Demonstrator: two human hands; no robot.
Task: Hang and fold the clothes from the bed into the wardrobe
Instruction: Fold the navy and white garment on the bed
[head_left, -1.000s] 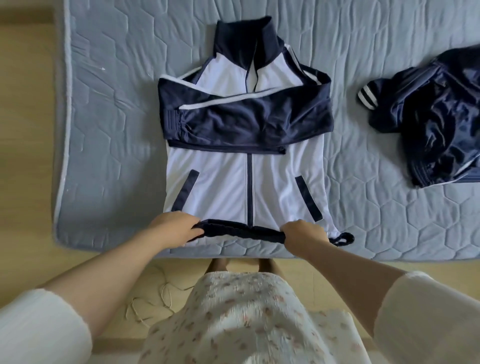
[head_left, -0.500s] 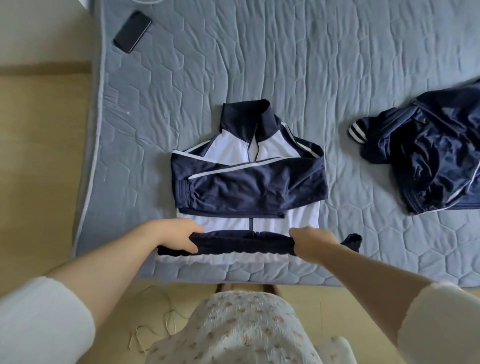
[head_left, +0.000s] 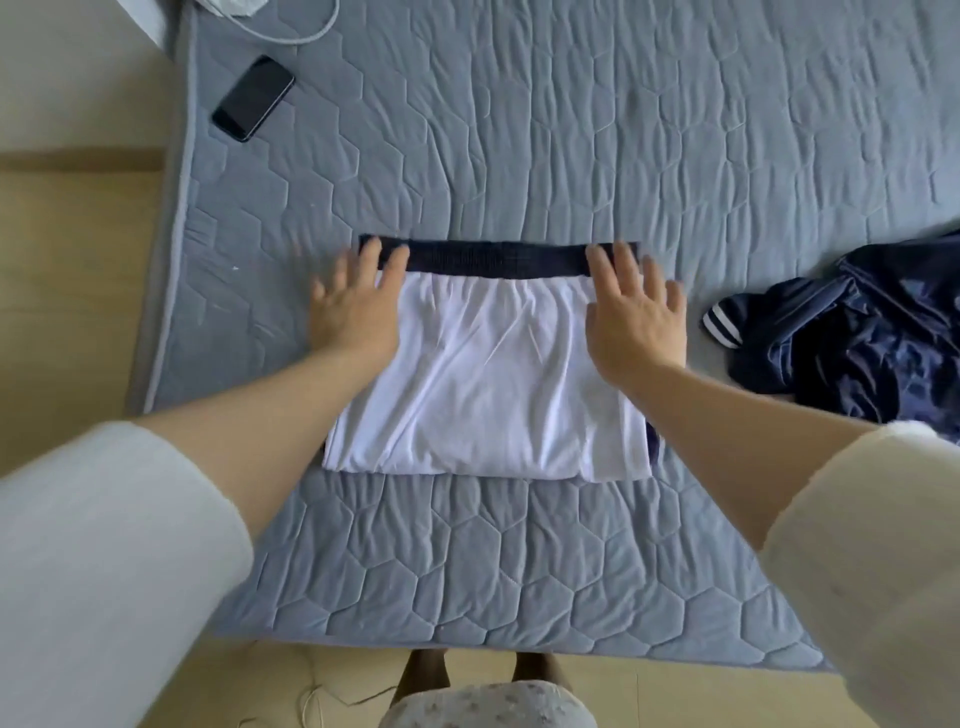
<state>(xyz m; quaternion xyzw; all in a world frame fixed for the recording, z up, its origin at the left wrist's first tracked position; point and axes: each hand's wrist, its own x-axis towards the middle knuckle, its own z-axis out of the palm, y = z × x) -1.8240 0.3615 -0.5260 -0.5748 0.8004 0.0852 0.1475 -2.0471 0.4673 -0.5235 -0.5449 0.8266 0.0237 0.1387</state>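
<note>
A white and navy jacket (head_left: 488, 384) lies folded in half on the grey quilted bed (head_left: 519, 130), white back side up, its navy hem band along the far edge. My left hand (head_left: 353, 306) lies flat on the fold's left far corner, fingers spread and straight. My right hand (head_left: 631, 312) presses flat on the right far corner in the same way. Neither hand grips the cloth. A crumpled navy garment (head_left: 857, 338) with a white-striped cuff lies on the bed to the right.
A black phone (head_left: 253, 97) lies near the bed's far left edge, with a grey cable (head_left: 291, 36) beyond it. Wooden floor runs along the left and near sides of the bed. A thin cord lies on the floor by my feet.
Both hands carried the jacket's hem up and over the top half, laid it down and let go. They now lie flat on the folded jacket. The collar and sleeves are covered.
</note>
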